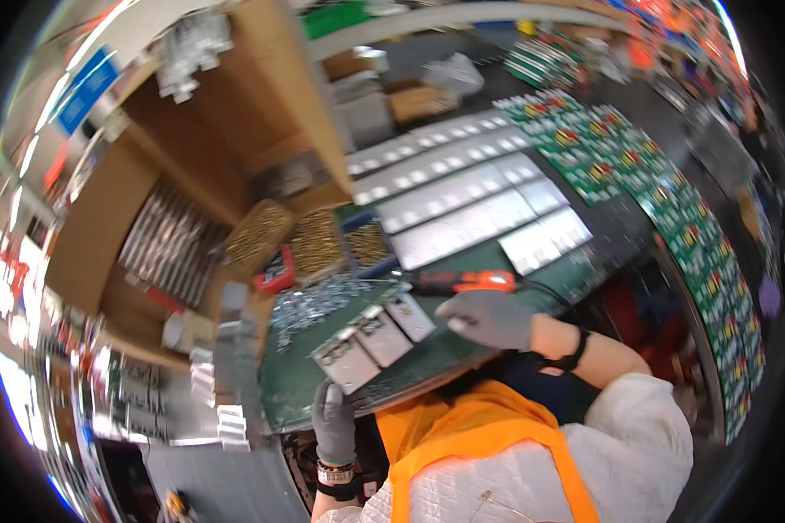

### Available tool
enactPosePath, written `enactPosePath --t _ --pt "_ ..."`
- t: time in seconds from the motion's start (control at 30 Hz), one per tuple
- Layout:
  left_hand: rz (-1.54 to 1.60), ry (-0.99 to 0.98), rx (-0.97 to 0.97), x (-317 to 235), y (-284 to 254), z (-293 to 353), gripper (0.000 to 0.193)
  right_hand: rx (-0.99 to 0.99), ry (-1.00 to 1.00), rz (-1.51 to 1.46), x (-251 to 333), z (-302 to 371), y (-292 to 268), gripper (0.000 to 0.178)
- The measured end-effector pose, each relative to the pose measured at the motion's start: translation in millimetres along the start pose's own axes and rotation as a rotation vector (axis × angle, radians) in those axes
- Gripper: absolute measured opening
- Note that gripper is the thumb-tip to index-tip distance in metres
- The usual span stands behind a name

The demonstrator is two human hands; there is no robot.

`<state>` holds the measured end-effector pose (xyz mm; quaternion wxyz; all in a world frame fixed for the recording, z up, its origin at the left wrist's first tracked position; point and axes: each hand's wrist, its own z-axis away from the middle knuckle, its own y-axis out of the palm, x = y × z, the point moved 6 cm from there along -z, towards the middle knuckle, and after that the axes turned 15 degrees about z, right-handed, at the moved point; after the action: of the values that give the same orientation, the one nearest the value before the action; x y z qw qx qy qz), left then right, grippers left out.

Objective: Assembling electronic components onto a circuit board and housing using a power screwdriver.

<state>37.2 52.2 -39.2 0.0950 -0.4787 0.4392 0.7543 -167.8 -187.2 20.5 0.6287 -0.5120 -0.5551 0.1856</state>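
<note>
My left hand [333,424], in a grey glove, is at the bench's near edge. Its stretched fingers reach the near corner of a silvery metal plate [349,369]; whether they press on it is unclear. Two similar plates [384,343] sit beside it in a slanting row, with small parts along their far edges. My right hand [488,319], also gloved, hovers by the right end of that row, fingers drawn together and pointing left. Anything between those fingertips is too small to see. Just beyond this hand lies a black and orange power screwdriver [484,281] with a cable.
Loose silvery hardware [310,305] is heaped behind the plates. Brass-coloured screws fill a tray [344,272], a blue bin [396,261] and nearby containers. Long metal panels [462,213] cover the far bench. Green circuit boards [706,288] line the right. A cardboard shelf [78,270] stands left.
</note>
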Motion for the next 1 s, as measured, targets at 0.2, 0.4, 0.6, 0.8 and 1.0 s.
enactPosePath --t 0.2,0.4,0.6,0.8,1.0 --pt "-0.521 0.358 -0.070 -44 -65 27 0.047 -0.258 -0.141 0.016 54 -134 -146 0.018" --pt "-0.360 0.091 0.093 -6 -39 25 0.040 -0.292 -0.154 -0.200 143 -290 -239 0.021" --pt "-0.307 0.186 0.055 -23 -36 28 0.039 -0.185 0.006 -0.390 189 -378 -204 0.038" --pt "-0.429 0.288 0.051 -28 -58 34 0.036 -0.318 -0.046 -0.866 211 -398 -192 0.031" --pt "-0.358 0.322 -0.002 -44 -65 37 0.031 -0.562 -0.098 -0.806 194 -376 -266 0.027"
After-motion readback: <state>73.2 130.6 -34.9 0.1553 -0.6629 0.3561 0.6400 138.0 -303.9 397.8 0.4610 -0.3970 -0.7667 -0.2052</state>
